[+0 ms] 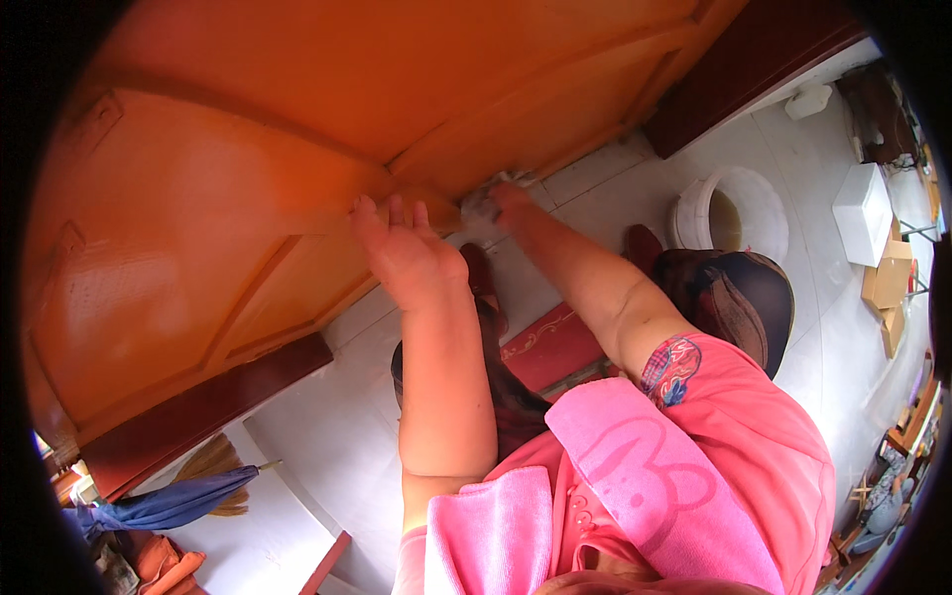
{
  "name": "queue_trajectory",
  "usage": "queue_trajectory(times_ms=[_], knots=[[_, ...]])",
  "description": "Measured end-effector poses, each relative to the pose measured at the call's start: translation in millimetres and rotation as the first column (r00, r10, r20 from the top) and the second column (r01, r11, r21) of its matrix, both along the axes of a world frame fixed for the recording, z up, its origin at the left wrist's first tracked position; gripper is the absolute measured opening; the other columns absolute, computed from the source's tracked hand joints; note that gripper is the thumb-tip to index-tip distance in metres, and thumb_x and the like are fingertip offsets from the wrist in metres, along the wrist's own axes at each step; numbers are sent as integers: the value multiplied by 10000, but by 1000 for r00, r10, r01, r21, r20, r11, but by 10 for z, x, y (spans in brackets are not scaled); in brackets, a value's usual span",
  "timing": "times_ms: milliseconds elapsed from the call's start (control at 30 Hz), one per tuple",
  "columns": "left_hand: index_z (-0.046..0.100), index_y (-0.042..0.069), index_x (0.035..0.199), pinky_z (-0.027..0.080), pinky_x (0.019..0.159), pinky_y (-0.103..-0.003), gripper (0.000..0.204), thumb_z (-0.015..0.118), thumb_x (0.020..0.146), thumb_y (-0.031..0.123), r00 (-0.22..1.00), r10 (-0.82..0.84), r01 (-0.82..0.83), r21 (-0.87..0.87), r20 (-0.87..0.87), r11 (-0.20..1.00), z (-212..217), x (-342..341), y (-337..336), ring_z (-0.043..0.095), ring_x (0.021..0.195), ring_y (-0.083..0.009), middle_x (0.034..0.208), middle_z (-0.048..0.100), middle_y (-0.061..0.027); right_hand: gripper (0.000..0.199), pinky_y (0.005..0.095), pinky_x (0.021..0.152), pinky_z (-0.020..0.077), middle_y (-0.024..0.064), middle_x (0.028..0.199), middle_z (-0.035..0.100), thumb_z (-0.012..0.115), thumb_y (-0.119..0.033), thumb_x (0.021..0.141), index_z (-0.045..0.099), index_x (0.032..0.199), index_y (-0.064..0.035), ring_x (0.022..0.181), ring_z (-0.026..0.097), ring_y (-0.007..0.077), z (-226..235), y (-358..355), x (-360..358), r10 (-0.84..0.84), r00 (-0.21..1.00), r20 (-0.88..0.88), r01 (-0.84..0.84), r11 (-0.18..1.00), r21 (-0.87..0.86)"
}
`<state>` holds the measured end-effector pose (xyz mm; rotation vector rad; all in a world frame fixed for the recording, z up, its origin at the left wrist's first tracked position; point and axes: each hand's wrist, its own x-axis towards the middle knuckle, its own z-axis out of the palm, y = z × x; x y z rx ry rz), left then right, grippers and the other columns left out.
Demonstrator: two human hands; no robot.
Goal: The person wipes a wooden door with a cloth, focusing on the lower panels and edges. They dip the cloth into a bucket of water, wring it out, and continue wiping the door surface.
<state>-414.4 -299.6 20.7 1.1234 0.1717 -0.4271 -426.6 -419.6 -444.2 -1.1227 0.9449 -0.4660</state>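
Observation:
Two orange wooden door panels [198,208] meet at a corner in front of me. My left hand [412,256] is raised at the door's edge with its fingers spread, palm up, holding nothing. Reaching lower and farther right, my right hand [511,202] has a greyish cloth [482,206] bunched in it, pressed near the foot of the door. That hand is slightly blurred, and part of the cloth is hidden. A pink towel [654,476] hangs over my shoulders.
A white bucket [693,213] of murky water stands on the tiled floor by my right knee. Below me is a red stool [551,349]. A folded blue umbrella [169,499] and a straw broom [213,461] are at lower left; a white box [861,213] and cardboard [888,283] lie right.

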Motion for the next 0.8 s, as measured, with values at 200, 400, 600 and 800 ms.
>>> queue_trajectory(times_ms=[200, 400, 600, 800], knots=[[180, 27, 1528, 248, 1152, -404, 728, 474, 986, 413, 989, 148, -148, 2, -22, 989, 3, 183, 516, 319, 1402, -269, 1577, 219, -87, 183, 446, 718, 507, 117, 1005, 595, 552, -81, 869, 593, 1042, -34, 877, 605, 291, 2300, 811, 402, -277, 960, -27, 204, 635, 745], [212, 53, 1531, 241, 1150, -401, 717, 444, 978, 446, 994, 93, -91, 34, -52, 995, -81, 220, 508, 310, 1413, -251, 1578, 234, -88, 280, 459, 846, 516, 144, 1086, 607, 524, -43, 849, 560, 1124, 0, 995, 617, 314, 3405, 774, 89, -310, 919, 243, 7, 629, 777], [271, 49, 1510, 264, 1142, -414, 688, 459, 976, 439, 999, 2, -8, -167, -38, 986, -267, 228, 499, 314, 1403, -267, 1542, 299, -106, 338, 454, 950, 489, 152, 1167, 603, 525, -34, 851, 551, 1186, 2, 1068, 601, 306, 3802, 747, -438, -242, 885, 397, -110, 721, 684], [312, 52, 1499, 384, 1056, -376, 685, 603, 941, 324, 892, -269, 261, 72, 364, 963, -245, -384, 617, 443, 1269, -230, 1440, 416, -110, 355, 396, 892, 504, 131, 1186, 595, 555, -167, 898, 548, 1213, -4, 1074, 593, 266, 4262, 817, -1003, 50, 817, 574, -319, 868, 380]])
